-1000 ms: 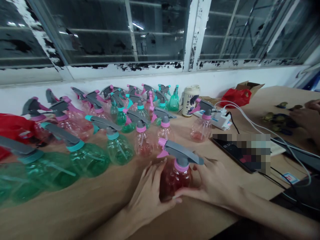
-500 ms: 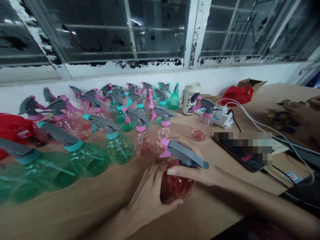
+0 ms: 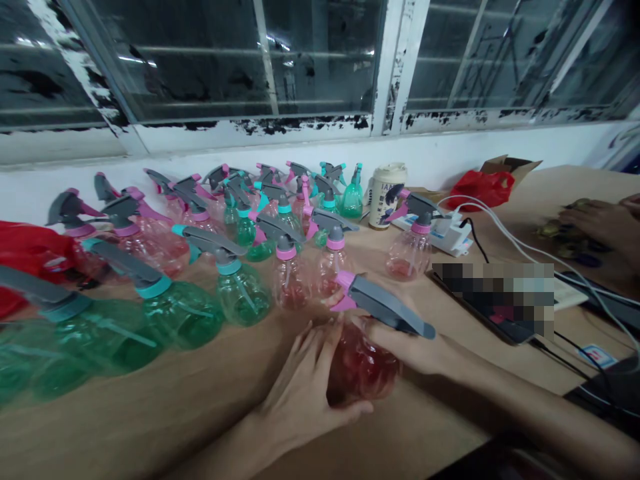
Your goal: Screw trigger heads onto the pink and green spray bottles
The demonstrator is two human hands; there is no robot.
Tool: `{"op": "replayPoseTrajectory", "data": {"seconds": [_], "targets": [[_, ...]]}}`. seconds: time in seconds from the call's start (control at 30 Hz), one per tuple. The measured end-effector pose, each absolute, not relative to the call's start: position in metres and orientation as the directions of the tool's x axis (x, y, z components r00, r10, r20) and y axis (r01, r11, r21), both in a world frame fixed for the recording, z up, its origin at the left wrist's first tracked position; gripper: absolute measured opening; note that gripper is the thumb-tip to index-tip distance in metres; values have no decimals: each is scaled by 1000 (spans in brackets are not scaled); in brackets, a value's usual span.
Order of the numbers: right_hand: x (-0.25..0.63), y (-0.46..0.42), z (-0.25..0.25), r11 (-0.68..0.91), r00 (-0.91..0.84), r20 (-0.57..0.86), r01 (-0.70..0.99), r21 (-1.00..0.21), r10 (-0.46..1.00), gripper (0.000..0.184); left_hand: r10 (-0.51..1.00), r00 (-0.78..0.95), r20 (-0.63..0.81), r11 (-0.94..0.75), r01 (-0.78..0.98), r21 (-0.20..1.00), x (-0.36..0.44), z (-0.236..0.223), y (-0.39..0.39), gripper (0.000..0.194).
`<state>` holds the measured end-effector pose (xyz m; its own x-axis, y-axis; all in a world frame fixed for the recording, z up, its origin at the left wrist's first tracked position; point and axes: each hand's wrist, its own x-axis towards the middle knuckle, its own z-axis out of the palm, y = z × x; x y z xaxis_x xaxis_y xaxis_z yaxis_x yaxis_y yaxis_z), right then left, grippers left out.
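Note:
A red spray bottle (image 3: 367, 363) with a grey and pink trigger head stands on the table in front of me. My left hand (image 3: 305, 380) is wrapped round the left side of its body, thumb low at the front. My right hand (image 3: 395, 340) closes round the bottle's neck just under the trigger head; some of its fingers are hidden behind the bottle. Right behind stand two clear-pink spray bottles, one of them (image 3: 291, 280) with a little red liquid. A green spray bottle (image 3: 243, 293) with a turquoise collar is to the left of those.
Several more green and pink spray bottles crowd the left and back of the table. A paper cup (image 3: 387, 197), a power strip (image 3: 453, 237) with cables and a phone (image 3: 480, 307) lie to the right. Another person's hand (image 3: 593, 223) is at small items at far right.
My right hand has shifted up and its thumb has moved from across the bottle's body towards the neck. The trigger head has swung slightly to the right. My left hand keeps its grip.

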<state>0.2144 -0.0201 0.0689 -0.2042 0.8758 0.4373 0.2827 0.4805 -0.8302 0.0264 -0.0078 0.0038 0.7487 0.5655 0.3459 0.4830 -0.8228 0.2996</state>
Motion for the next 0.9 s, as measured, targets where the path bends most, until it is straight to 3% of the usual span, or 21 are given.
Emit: {"op": "replayPoseTrajectory", "data": {"seconds": [0.23,0.4,0.67,0.9], "targets": [[223,-26,74,493,-74,502,351,-796,862,14,581,751,314,-814,522,255,26,2,-9,93],[234,-27,77,356,79,420,402,-843,904,5,585,755,295,-811,552,195,26,3,-8,73],[263,-19,69,338,78,429,495,-801,900,3,589,773,236,-807,574,137,28,4,-7,67],[261,-21,74,308,95,396,474,-825,913,6,594,777,210,-804,581,126,28,3,-6,58]]}}
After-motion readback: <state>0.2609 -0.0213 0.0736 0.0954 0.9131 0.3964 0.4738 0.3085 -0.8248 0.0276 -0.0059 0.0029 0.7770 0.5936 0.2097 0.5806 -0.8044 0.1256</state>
